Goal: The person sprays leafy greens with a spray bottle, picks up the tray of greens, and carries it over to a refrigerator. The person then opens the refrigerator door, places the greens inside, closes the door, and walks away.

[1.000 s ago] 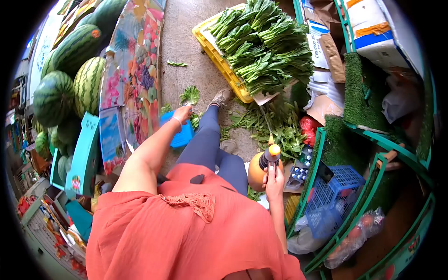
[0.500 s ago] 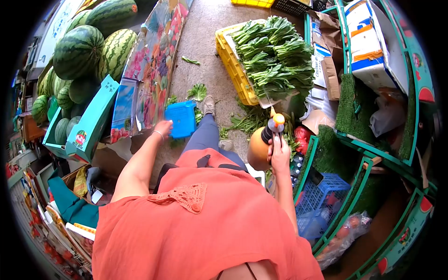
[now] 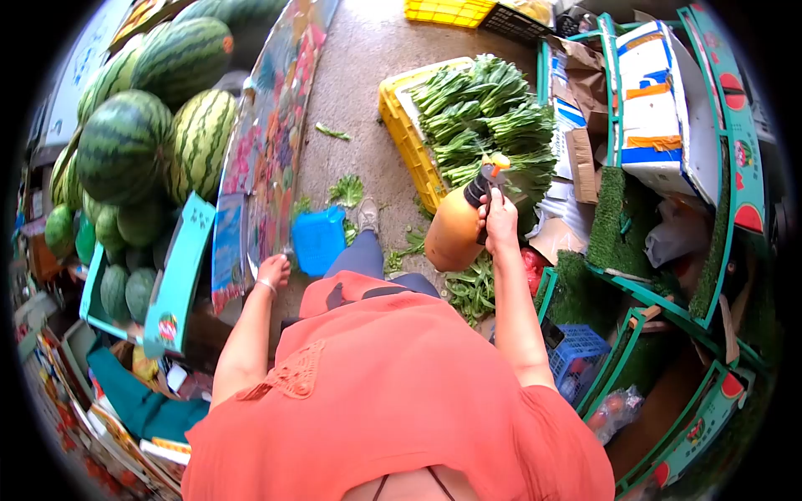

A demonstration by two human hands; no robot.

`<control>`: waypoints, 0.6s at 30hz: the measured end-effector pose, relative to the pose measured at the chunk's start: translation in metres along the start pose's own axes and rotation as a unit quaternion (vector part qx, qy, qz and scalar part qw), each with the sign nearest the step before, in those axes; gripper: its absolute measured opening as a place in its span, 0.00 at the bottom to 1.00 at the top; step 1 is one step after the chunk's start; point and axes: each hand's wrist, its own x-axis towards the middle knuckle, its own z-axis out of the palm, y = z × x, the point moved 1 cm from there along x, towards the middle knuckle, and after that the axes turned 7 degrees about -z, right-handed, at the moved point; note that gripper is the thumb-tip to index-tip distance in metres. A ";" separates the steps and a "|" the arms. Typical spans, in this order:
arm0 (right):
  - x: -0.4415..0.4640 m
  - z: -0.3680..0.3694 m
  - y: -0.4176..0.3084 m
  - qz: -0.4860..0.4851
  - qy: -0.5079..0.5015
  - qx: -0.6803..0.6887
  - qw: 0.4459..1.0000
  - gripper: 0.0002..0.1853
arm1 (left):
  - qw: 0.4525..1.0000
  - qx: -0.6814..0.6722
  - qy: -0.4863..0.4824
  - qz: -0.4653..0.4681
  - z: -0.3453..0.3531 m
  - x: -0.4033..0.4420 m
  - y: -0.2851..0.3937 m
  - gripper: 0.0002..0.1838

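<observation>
Head view: spray bottle (image 3: pixel 452 232) is held by right hand (image 3: pixel 500 220); grip of left hand (image 3: pixel 273 271) cannot be determined. Spraying is apparently prepared; greens (image 3: pixel 484 117) should be targeted.

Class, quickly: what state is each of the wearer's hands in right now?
Left hand: fingers curled; whether it holds anything cannot be told.
Right hand: closed, holding the pump spray bottle by its handle.

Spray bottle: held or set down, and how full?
Held: the right hand grips the spray bottle below its orange nozzle. Fill level: cannot tell; no liquid line shows on the body.
</observation>
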 end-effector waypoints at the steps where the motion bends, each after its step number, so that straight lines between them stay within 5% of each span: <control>1: 0.009 -0.003 -0.006 0.002 0.018 0.026 0.999 0.17 | 1.000 -0.010 -0.001 -0.008 -0.004 -0.002 0.009 0.16; 7: 0.043 -0.024 -0.033 -0.018 0.146 0.146 0.978 0.16 | 1.000 -0.024 0.012 -0.014 -0.019 0.012 0.061 0.17; 18: 0.091 -0.011 -0.057 -0.022 0.123 0.042 0.991 0.16 | 0.996 0.050 -0.050 0.056 0.017 0.024 0.191 0.19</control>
